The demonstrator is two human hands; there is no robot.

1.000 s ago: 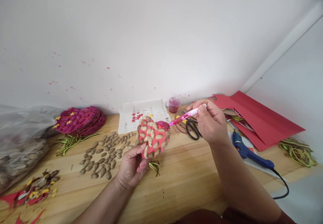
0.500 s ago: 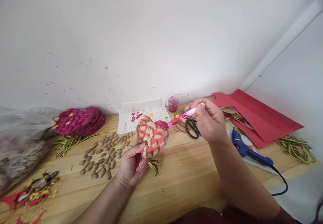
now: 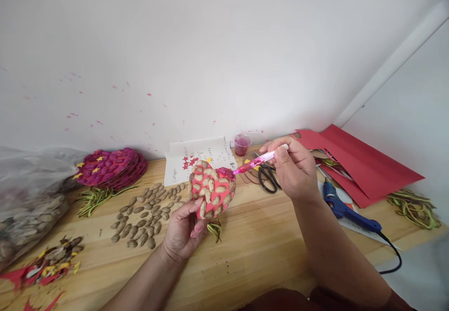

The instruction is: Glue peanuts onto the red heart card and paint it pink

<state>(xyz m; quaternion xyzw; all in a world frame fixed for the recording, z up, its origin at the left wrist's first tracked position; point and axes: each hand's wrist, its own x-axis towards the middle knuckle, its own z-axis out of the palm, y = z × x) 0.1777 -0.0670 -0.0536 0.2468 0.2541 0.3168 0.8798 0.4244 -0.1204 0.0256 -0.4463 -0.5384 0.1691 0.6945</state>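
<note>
My left hand [image 3: 184,229] is closed on the lower edge of a red card piece [image 3: 212,190] covered with glued peanut shells, held tilted above the wooden table [image 3: 259,250]. The piece's upper right corner is painted magenta. My right hand [image 3: 293,168] pinches a pink paintbrush [image 3: 260,159], its tip touching that painted corner. A small cup of pink paint [image 3: 242,144] stands behind by the wall.
Loose peanut shells [image 3: 145,217] lie left of my left hand. Painted pieces [image 3: 110,167] are stacked at back left, next to a plastic bag of shells [image 3: 24,208]. Black scissors [image 3: 267,177], a blue glue gun [image 3: 345,212], red card sheets [image 3: 354,163] and paper scraps [image 3: 52,262] surround the work.
The brush tip shifted slightly along the magenta corner; the card piece and my left hand stayed almost still.
</note>
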